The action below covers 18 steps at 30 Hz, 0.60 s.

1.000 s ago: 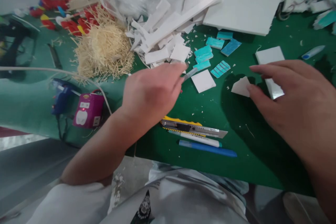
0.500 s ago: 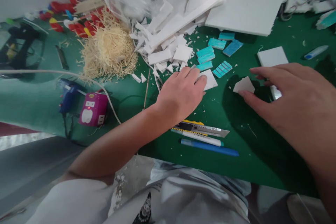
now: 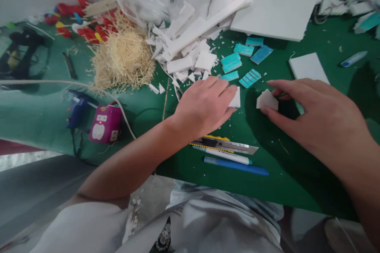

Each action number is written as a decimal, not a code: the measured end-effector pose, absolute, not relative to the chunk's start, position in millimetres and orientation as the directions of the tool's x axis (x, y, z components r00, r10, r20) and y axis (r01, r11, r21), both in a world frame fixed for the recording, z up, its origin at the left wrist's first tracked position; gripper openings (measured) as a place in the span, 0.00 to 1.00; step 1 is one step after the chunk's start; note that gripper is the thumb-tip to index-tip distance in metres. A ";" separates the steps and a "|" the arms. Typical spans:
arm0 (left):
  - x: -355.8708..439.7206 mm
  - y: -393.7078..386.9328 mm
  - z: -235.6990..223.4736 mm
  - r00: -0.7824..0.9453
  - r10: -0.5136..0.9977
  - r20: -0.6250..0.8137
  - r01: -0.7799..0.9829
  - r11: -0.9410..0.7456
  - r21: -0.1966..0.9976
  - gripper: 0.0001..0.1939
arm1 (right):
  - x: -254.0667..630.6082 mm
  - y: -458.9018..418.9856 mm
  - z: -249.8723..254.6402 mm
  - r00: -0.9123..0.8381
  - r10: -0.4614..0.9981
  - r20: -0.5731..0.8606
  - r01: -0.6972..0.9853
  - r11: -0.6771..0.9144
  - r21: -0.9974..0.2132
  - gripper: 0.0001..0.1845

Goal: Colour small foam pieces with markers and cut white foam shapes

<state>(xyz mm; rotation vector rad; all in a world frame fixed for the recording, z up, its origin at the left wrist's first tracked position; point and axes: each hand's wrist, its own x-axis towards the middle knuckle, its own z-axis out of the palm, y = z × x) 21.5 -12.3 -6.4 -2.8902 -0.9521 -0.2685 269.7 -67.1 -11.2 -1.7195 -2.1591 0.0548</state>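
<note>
My left hand (image 3: 206, 104) is over a small white foam square (image 3: 236, 98), fingers curled onto it and covering its left part. My right hand (image 3: 311, 110) grips a small white five-sided foam piece (image 3: 267, 100) at its right side, thumb below and fingertips above. A gap of green tabletop separates the two foam pieces. Beyond my left hand lie several turquoise-painted foam pieces, among them a striped one (image 3: 249, 78). A larger white foam rectangle (image 3: 308, 67) lies behind my right hand and is partly covered by it.
Nearer me lie a box cutter (image 3: 234, 145), a white marker (image 3: 228, 155) and a blue pen (image 3: 236, 166). White foam scraps (image 3: 190, 57) are heaped at the back, beside a straw bundle (image 3: 124, 57). A glue gun (image 3: 77, 108) and a magenta power adapter (image 3: 106, 123) sit left.
My right hand has moved left with the five-sided foam piece. The white square under my left hand has turned and shifted slightly left.
</note>
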 end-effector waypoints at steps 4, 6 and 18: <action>20.9 -10.9 -8.0 0.801 0.584 0.128 0.591 -0.807 -0.019 0.19 | 266.8 -70.2 -10.7 -0.197 0.945 0.260 0.917 0.271 -0.292 0.19; 19.2 -10.6 -7.1 0.802 0.584 0.126 0.588 -0.809 0.006 0.19 | 265.6 -71.2 -9.4 -0.236 0.930 0.281 0.904 0.316 -0.289 0.19; 5.9 -12.9 0.1 0.795 0.594 0.124 0.581 -0.804 0.128 0.20 | 258.2 -76.5 -5.6 -0.382 0.865 0.326 0.796 0.487 -0.359 0.23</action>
